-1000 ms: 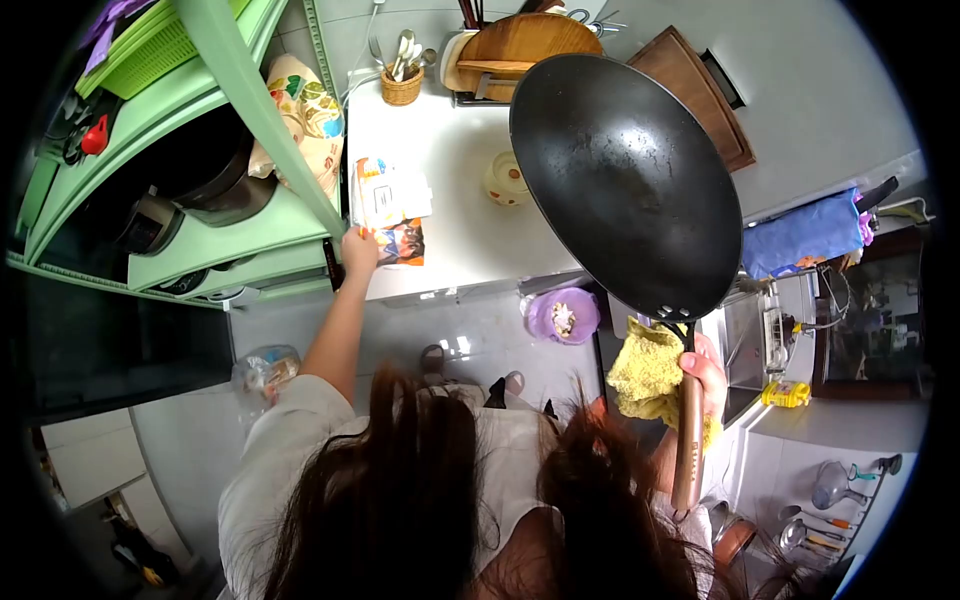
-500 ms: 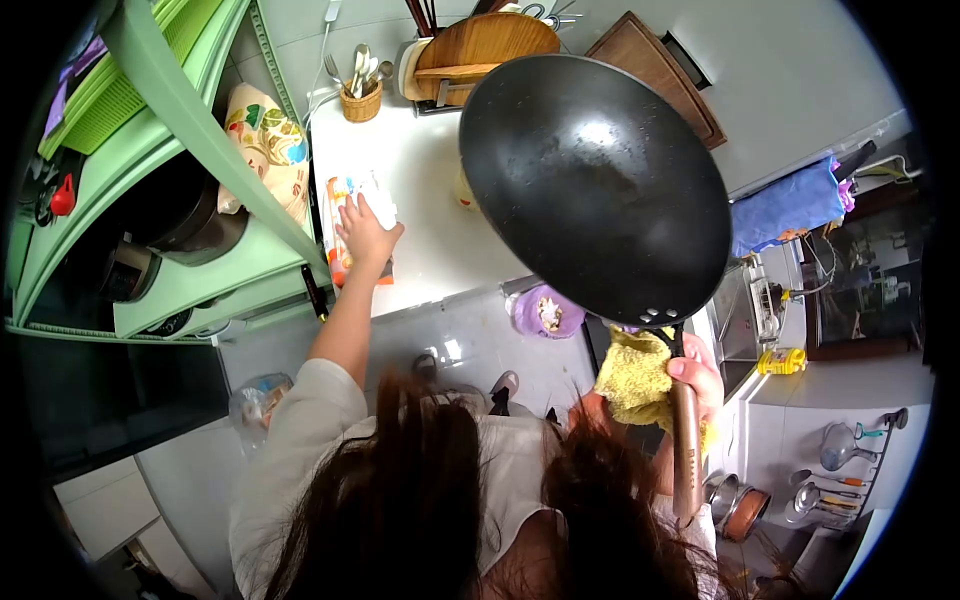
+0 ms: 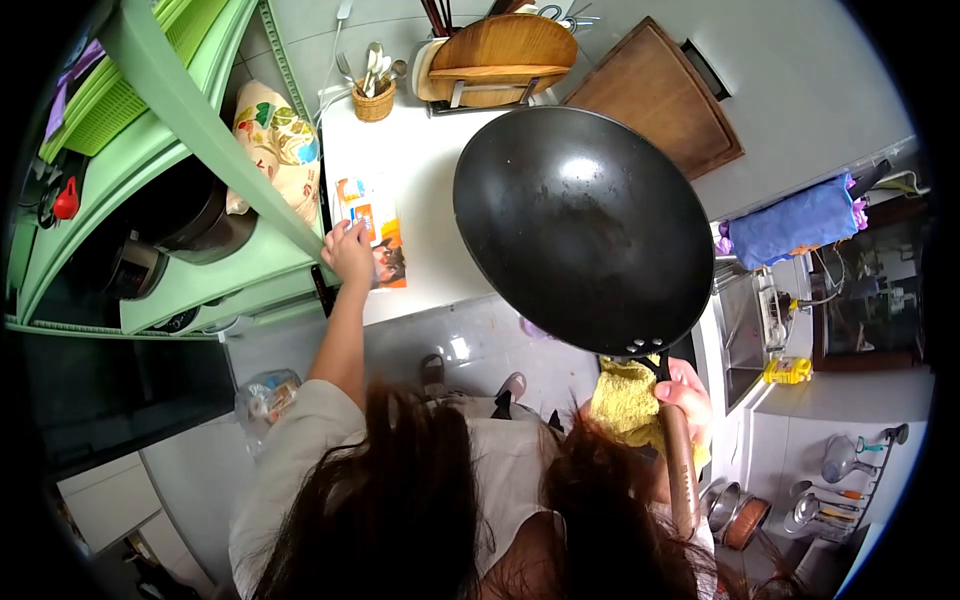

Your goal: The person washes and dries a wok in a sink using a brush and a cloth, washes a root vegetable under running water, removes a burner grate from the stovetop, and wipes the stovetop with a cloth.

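A large black wok (image 3: 590,225) is tilted over the counter, its inside facing me and its dark surface shiny with a few specks. My right hand (image 3: 688,400) grips the wok by its wooden handle (image 3: 679,465), with a yellow cloth (image 3: 625,405) bunched between palm and handle. On the white counter lies a flat orange and white printed package (image 3: 385,235). My left hand (image 3: 348,252) rests at the near left edge of that package, its fingers apart and touching it; the fingertips' undersides are hidden.
Green shelving (image 3: 215,150) with a patterned cloth bag (image 3: 275,145) borders the counter (image 3: 435,265) on the left. At the back stand a basket of cutlery (image 3: 374,102) and wooden boards (image 3: 500,50). A brown cutting board (image 3: 660,95) leans behind the wok. The sink (image 3: 738,320) is right.
My left hand has slid from the package's middle toward its near left edge, uncovering more print. The wok has come lower and nearer, and now hides most of the purple bowl below.
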Motion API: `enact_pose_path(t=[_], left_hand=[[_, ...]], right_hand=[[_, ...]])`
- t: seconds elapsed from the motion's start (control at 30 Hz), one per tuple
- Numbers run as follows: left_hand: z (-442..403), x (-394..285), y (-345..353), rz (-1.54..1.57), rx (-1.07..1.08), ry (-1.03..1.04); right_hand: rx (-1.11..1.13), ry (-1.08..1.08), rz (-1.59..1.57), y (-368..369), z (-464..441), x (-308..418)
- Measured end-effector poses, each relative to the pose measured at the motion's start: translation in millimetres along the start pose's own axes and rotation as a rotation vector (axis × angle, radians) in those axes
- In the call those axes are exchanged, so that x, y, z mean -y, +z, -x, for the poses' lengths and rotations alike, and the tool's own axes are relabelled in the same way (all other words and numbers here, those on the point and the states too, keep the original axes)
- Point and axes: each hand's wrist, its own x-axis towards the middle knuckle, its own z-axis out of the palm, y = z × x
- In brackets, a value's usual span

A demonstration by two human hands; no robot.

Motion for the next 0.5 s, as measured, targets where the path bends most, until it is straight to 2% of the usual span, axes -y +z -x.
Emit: enact_pose_path(t=[0.03, 0.07, 0.1, 0.13, 0.2, 0.27, 0.37, 0.4, 0.47, 0.5], left_hand=[[2.3, -4.2, -0.4, -0.080, 0.025, 0.057], [1.7, -8.2, -2.0, -0.160, 0.045, 0.114], [-3.5, -13.8, -4.5, -0.241, 0.060, 0.171], [-2.2, -28.3, -6.8, -0.253, 0.077, 0.241], [3.4, -70.6, -0.2, -0.008, 0.092, 0.338], [6.1, -109.3, 31.7, 0.291, 0.384, 0.254], [-5.0, -110.9, 124.2, 0.564, 0.344, 0.531], [-10.5, -130.6, 114.8, 0.544, 0.407, 0.390], [-31.1, -151.6, 111.9, 0.516, 0.499, 0.357], [-38.1, -159.5, 111.6, 0.497, 0.546, 0.337]], right_hand=[[0.007, -0.001, -0.004, -0.7, 2.9, 1.2], [-0.140, -0.051, 0.048, -16.1, 9.6, -9.3], [0.004, -0.014, -0.027, -2.2, 9.1, 0.7], [0.008, -0.012, -0.026, -6.2, 11.5, -0.2], [0.002, 0.005, -0.017, -14.4, 18.2, -4.2], [-0.058, 0.041, 0.013, -8.1, 25.1, -5.0], [-0.127, 0.153, 0.082, -21.0, 26.6, -18.6], [-0.150, 0.185, 0.135, -12.5, 29.7, -12.8], [-0.191, 0.213, 0.202, -6.4, 29.9, -16.4], [-0.091, 0.234, 0.240, -27.2, 29.4, -26.5]])
